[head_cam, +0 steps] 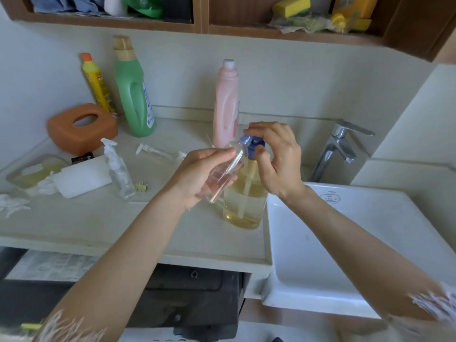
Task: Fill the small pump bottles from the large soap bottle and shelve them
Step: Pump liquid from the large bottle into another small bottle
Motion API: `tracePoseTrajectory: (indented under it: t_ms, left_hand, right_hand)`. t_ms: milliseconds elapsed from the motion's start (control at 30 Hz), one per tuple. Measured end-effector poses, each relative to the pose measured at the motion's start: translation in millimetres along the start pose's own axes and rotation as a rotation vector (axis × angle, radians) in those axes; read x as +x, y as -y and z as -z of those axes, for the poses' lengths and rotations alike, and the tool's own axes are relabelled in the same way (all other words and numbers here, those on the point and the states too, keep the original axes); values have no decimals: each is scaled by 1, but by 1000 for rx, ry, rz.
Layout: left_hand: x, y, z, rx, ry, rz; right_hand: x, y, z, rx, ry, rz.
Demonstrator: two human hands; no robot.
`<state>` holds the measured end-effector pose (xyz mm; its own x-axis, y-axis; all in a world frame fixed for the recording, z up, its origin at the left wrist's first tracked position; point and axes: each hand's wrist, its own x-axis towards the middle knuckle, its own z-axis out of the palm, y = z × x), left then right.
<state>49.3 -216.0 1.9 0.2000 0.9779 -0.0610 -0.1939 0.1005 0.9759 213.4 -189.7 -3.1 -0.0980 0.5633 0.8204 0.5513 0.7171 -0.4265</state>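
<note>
Soap refill under way at the counter

Hands meet over the large soap bottle [244,193], which stands on the counter [98,223] just left of the white sink [345,243] and holds amber liquid to about half its height. The left hand [199,176] has its grip wrapped round an uncapped clear small bottle [225,172], tilted so its open mouth sits right at the blue pump head [251,145]. The right hand [276,156] rests on top of that pump, fingers curled over it. Filling appears to be the step in hand; almost no soap shows in the held bottle. Next, by this reading, comes a firm press on the pump with the mouth kept under the nozzle. A second small bottle [119,174] stands well left of the soap bottle, and a loose pump top [153,150] lies behind it. The shelf [197,25] above awaits.
</note>
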Motion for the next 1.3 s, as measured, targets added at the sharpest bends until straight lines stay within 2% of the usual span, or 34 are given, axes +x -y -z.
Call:
tracePoseTrajectory:
  t_ms: [367,600,733,900,1300]
  left_hand:
    - [-7,-1,-2,85,50,-63]
    - [-2,11,-5,63,-48,-120]
    - [-2,14,-4,29,-53,-87]
    - [-1,10,-1,74,-45,-66]
    - [6,8,-2,-9,-27,-68]
  right_hand:
    - [10,2,4,31,-1,7]
    - [-7,-5,-14,67,-120,56]
    - [-15,-8,-21,39,-141,41]
    - [-13,-6,-18,30,-96,42]
    - [7,-2,1,52,-37,33]
